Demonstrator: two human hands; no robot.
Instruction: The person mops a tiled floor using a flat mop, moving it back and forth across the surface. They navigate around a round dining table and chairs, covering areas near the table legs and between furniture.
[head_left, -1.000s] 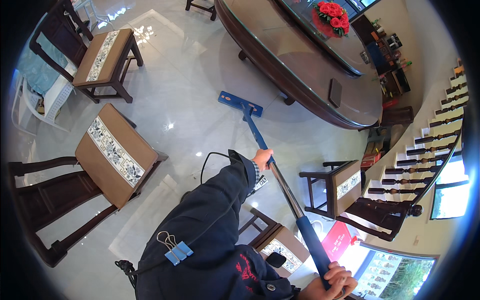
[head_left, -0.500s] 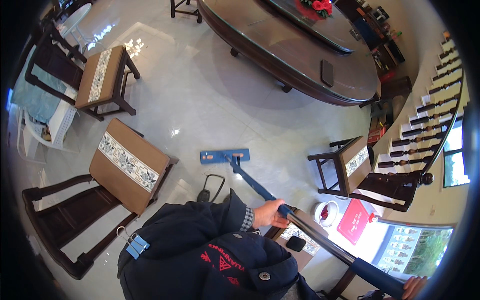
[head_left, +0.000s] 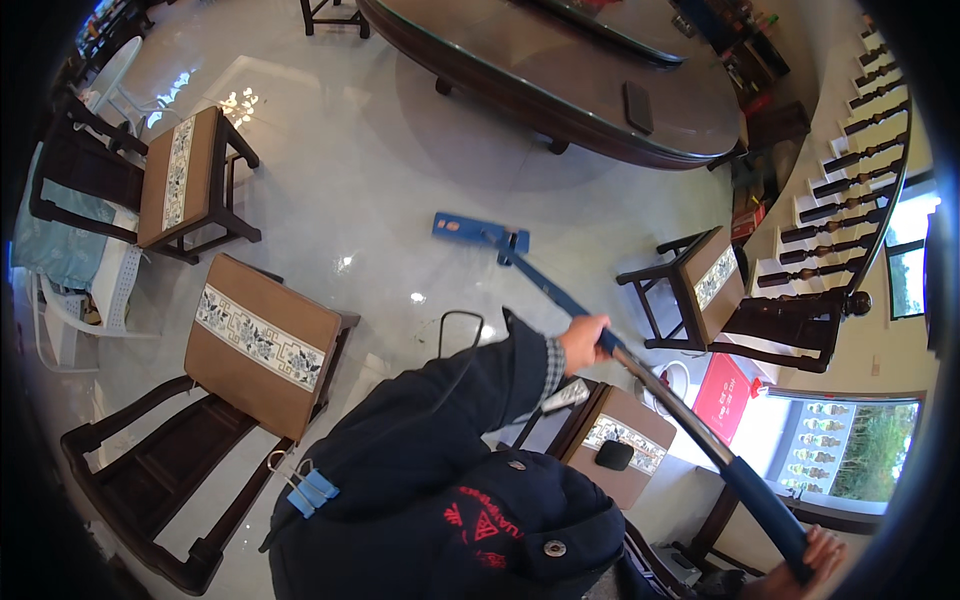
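A flat mop [head_left: 690,413] with a metal pole and blue grip slants across the view. Its blue rectangular head [head_left: 466,230] lies on the shiny tiled floor, between the big table and the chairs. My left hand [head_left: 584,343] is closed round the pole's middle, at the blue joint, with the arm stretched forward in a dark jacket sleeve. At the lower right, my right hand [head_left: 822,556] is wrapped about the top end of the blue grip, partly lost in the dark rim.
A large oval table [head_left: 570,90] with a dark phone-like slab [head_left: 638,107] stands ahead. Padded wooden chairs are at the left [head_left: 262,335], far left [head_left: 180,180], right [head_left: 710,285] and beside me [head_left: 620,445]. A white bucket [head_left: 672,385] and red mat [head_left: 727,398] lie near the staircase [head_left: 830,235].
The mop head has slid forward and a little right across the floor. My left hand has reached out forward and right with the pole. The whole view has shifted slightly.
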